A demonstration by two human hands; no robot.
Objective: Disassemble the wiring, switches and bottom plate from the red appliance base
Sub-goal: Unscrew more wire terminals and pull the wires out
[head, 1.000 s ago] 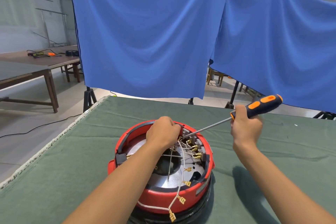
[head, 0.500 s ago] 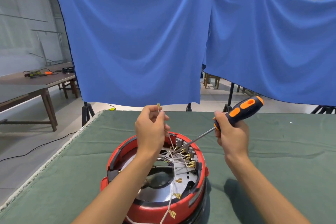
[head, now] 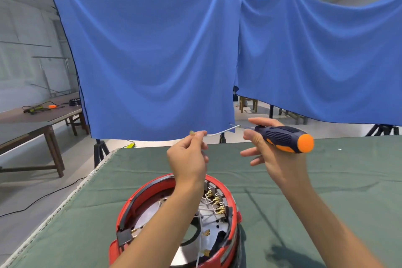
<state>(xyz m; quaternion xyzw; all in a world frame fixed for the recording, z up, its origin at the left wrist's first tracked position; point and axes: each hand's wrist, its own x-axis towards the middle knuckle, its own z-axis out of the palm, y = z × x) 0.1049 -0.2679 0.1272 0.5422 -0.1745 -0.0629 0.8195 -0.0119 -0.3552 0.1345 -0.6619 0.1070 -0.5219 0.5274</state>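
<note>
1. Round red plastic appliance base [head: 232, 213] sits upside down at the near edge of the green cloth-covered table [head: 326, 191], partly cut off by the bottom of the frame; left forearm crosses over it.
2. Inside the base: shiny round metal bottom plate [head: 152, 211], thin white wires with brass spade terminals [head: 214, 201] clustered at the right inner rim, black switch block [head: 124, 235] at the left rim.
3. Left hand [head: 188, 160] raised above the base, fingertips pinching one thin white wire [head: 219, 132] near its brass end; the wire runs right toward the screwdriver, its far end blurred.
4. Right hand [head: 275, 158] raised just right of the left hand, thumb and palm holding the dark-blue and orange screwdriver [head: 285, 139] roughly level, orange butt pointing right; other fingers loosely spread. Shaft barely visible.
5. Behind the table: two blue cloth backdrops [head: 152, 61] hung on dark stands.
6. Far left: brown wooden tables [head: 32, 128] with cables and small tools; grey floor, black cable lying on it.
</note>
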